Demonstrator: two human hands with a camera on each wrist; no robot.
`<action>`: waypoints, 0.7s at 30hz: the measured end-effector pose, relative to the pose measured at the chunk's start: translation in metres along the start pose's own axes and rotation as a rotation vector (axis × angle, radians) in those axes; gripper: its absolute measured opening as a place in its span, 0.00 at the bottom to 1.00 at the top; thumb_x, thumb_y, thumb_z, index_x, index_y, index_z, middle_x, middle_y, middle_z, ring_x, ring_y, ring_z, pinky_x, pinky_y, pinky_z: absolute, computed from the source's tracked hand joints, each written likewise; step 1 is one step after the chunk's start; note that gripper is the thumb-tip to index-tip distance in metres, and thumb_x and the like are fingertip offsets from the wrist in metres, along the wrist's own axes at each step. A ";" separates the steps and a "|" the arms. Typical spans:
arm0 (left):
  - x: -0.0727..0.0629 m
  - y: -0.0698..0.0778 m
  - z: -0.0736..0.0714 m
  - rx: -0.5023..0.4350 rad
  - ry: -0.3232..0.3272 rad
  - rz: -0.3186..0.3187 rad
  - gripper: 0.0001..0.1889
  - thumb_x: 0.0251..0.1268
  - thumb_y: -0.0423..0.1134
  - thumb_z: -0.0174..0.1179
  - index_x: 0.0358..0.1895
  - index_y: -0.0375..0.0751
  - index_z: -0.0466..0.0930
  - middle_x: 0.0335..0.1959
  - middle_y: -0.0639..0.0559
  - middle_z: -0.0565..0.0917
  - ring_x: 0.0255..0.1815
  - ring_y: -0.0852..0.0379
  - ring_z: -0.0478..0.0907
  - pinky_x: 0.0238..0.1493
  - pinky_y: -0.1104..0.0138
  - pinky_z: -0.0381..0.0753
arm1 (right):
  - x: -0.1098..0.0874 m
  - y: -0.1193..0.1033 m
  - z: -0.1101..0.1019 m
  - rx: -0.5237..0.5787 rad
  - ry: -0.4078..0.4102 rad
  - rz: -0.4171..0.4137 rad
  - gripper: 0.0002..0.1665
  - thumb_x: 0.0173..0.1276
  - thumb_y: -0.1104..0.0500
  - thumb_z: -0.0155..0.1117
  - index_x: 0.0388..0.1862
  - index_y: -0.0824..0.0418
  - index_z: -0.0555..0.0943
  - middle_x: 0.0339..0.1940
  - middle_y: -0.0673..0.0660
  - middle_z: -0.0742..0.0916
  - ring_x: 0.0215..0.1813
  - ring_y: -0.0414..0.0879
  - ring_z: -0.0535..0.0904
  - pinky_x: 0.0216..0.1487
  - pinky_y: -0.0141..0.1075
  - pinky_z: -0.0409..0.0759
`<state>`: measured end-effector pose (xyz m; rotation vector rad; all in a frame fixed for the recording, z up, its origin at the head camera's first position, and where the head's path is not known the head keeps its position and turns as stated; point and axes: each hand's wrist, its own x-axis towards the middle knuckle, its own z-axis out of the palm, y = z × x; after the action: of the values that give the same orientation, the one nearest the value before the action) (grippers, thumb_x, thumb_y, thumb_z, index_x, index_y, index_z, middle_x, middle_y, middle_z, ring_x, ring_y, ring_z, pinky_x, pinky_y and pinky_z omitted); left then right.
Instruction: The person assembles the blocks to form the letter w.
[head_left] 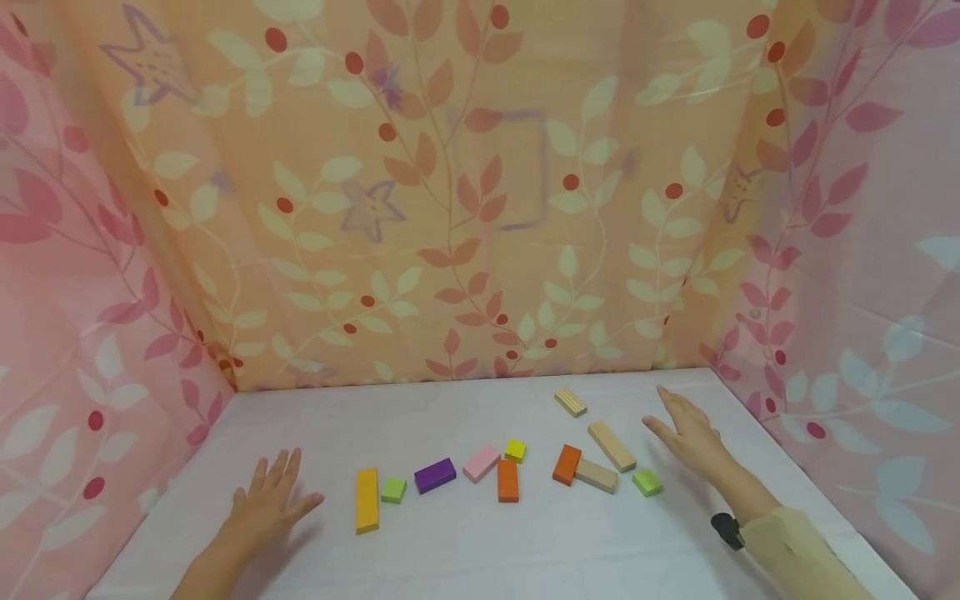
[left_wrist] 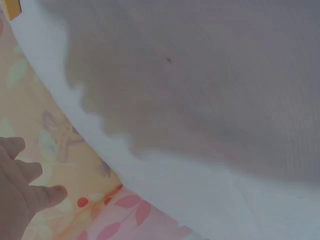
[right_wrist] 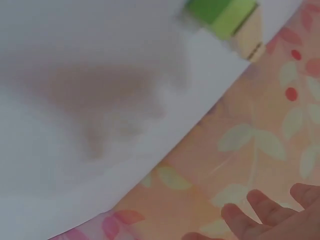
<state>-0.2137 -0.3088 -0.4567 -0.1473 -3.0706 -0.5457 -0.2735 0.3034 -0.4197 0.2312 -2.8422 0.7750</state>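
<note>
My left hand [head_left: 266,504] hovers over the left part of the table with its fingers spread, holding nothing. The closest block to it is the long yellow-orange one [head_left: 367,500], with a light green block [head_left: 393,490] just beyond. At the right, my right hand [head_left: 690,437] is raised above the cloth, fingers extended and no object in it. Near it lie a long plain wooden block [head_left: 612,446] and another light green block [head_left: 647,482]. In the right wrist view, fingers of the right hand [right_wrist: 280,220] show at the bottom corner, apart from a blurred green block [right_wrist: 220,15].
Between the hands lie purple [head_left: 435,475], pink [head_left: 482,463] and small yellow [head_left: 515,451] blocks. Two orange blocks [head_left: 507,481] are there too, one touching a wooden block [head_left: 597,476]. A striped wooden block [head_left: 571,402] lies farther back. Patterned curtains [head_left: 480,208] enclose the white table [head_left: 420,558].
</note>
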 end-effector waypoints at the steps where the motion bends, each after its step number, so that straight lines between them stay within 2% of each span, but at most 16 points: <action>1: 0.000 0.002 0.000 -0.005 -0.007 0.006 0.48 0.68 0.62 0.53 0.74 0.25 0.47 0.72 0.23 0.48 0.70 0.20 0.40 0.56 0.23 0.42 | 0.001 -0.004 0.001 0.017 0.002 -0.017 0.44 0.75 0.42 0.51 0.75 0.71 0.53 0.69 0.80 0.61 0.69 0.77 0.52 0.55 0.79 0.50; 8: 0.003 0.018 0.002 -0.003 -0.015 0.051 0.47 0.67 0.61 0.55 0.74 0.27 0.50 0.71 0.24 0.54 0.69 0.20 0.46 0.56 0.24 0.49 | 0.010 -0.032 0.017 0.159 -0.027 -0.103 0.42 0.76 0.49 0.53 0.75 0.73 0.52 0.70 0.80 0.61 0.70 0.76 0.54 0.66 0.69 0.52; 15: 0.004 0.029 0.003 -0.095 -0.056 0.092 0.51 0.60 0.57 0.64 0.74 0.27 0.48 0.68 0.22 0.61 0.66 0.24 0.60 0.59 0.32 0.60 | 0.011 -0.060 0.034 0.245 -0.097 -0.102 0.40 0.74 0.51 0.57 0.75 0.69 0.55 0.66 0.77 0.69 0.64 0.72 0.66 0.59 0.68 0.65; 18: 0.006 0.034 0.004 -0.079 -0.053 0.100 0.52 0.58 0.57 0.66 0.74 0.27 0.49 0.64 0.22 0.66 0.62 0.25 0.65 0.58 0.35 0.64 | 0.013 -0.069 0.039 0.284 -0.139 -0.117 0.40 0.72 0.51 0.60 0.75 0.67 0.58 0.64 0.75 0.72 0.62 0.71 0.69 0.57 0.67 0.68; 21: 0.008 0.036 0.006 -0.066 -0.048 0.114 0.52 0.57 0.56 0.66 0.74 0.27 0.50 0.59 0.28 0.74 0.59 0.29 0.70 0.57 0.36 0.67 | 0.016 -0.079 0.045 0.338 -0.185 -0.136 0.41 0.69 0.51 0.64 0.75 0.65 0.60 0.63 0.73 0.74 0.61 0.69 0.70 0.57 0.66 0.69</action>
<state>-0.2179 -0.2723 -0.4499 -0.3388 -3.0666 -0.6460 -0.2792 0.2112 -0.4160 0.5645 -2.8048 1.2603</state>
